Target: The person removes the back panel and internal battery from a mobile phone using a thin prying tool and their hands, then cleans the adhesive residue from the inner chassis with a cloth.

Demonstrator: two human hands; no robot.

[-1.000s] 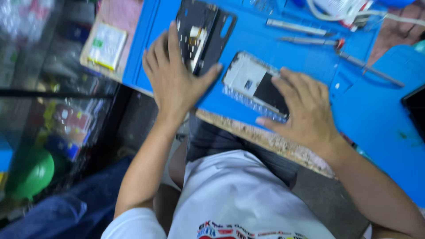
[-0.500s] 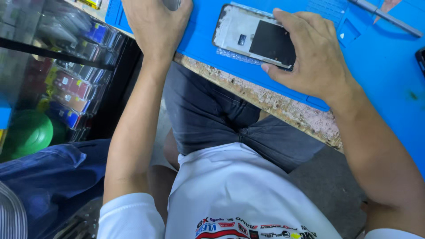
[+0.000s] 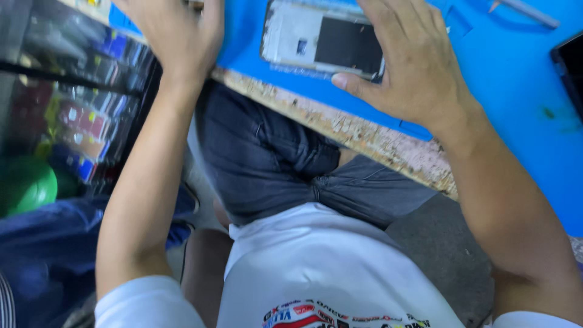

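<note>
**Phone on blue mat, both hands at bench edge**

Phone [image 3: 325, 41]: opened handset, back cover off, lay flat on the mat near the bench's front edge. Pale inner frame to the left, dark rectangular part to the right. Top edge cut off by the frame.

Right hand [image 3: 410, 64]: rested on the phone's right end, fingers spread and open, thumb along the phone's lower edge. Touched the phone but did not close round it.

Left hand [image 3: 173, 33]: lay palm down at the mat's left end, well apart from the phone. Fingers ran out of view at the top, so whether it held anything could not be told.

Mat [image 3: 510, 91]: blue, covered the bench top, with shallow moulded recesses.

Bench [image 3: 364, 136]: worn, speckled front edge showed below the mat.

Tool [image 3: 525, 12]: slim, grey, lay on the mat at upper right.

Dark device [image 3: 571, 64]: at the right edge, partly out of view.

Shelves [image 3: 79, 115]: left of the bench, held blurred coloured packets.
</note>
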